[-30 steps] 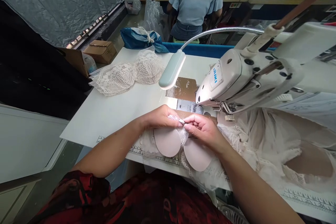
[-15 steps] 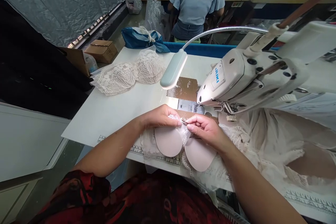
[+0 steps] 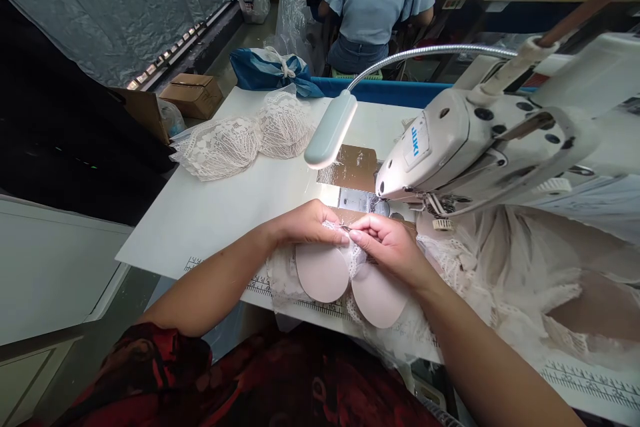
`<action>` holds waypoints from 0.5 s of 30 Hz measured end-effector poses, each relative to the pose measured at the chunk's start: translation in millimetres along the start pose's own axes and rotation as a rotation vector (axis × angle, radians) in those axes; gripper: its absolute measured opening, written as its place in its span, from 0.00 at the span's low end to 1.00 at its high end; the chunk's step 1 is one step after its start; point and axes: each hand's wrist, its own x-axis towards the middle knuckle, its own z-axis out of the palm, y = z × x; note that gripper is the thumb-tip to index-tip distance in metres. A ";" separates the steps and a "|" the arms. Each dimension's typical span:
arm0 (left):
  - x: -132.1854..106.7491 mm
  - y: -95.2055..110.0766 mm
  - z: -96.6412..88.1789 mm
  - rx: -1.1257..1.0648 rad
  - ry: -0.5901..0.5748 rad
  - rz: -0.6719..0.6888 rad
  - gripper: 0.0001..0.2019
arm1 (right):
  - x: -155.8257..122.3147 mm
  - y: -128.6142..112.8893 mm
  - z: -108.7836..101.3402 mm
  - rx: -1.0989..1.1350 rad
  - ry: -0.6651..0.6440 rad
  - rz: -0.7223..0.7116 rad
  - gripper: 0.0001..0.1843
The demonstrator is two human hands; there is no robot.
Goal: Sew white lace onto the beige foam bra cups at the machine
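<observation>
A pale lace bra (image 3: 323,273) with two smooth padded cups lies at the table's front edge, its inner side facing up. My left hand (image 3: 315,223) pinches the bra's upper lace edge between thumb and fingers, just above the left cup. Close beside it, my right hand (image 3: 385,240) is closed on a small pointed metal tool (image 3: 345,227). The tool's tip points left at the lace by my left thumb; my fingers cover the rest, so its exact kind is hidden.
A JUKI sewing machine (image 3: 440,147) stands at right, its needle area just beyond my hands. A lamp (image 3: 331,132) hangs over the table. Another lace bra (image 3: 240,140) lies at back left. Sheer lace fabric (image 3: 505,267) is heaped right. A person (image 3: 377,0) sits ahead.
The metal tool and my right fingertips have shifted slightly left and up along the lace. My left hand keeps its pinch, and the view has moved a little.
</observation>
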 end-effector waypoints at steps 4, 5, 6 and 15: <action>1.3 -1.9 1.4 -0.002 0.018 -0.003 0.14 | -0.3 2.3 1.1 0.260 -0.046 0.119 0.18; 1.4 -2.2 1.0 -0.004 0.009 0.018 0.14 | -0.2 2.1 1.6 0.281 -0.073 0.129 0.21; 1.2 -2.4 0.2 0.000 -0.003 0.038 0.13 | -0.2 1.8 2.0 0.275 -0.094 0.133 0.22; -8.3 1.5 -10.8 0.044 -0.015 0.046 0.12 | -3.1 3.8 1.5 0.163 -0.066 0.166 0.13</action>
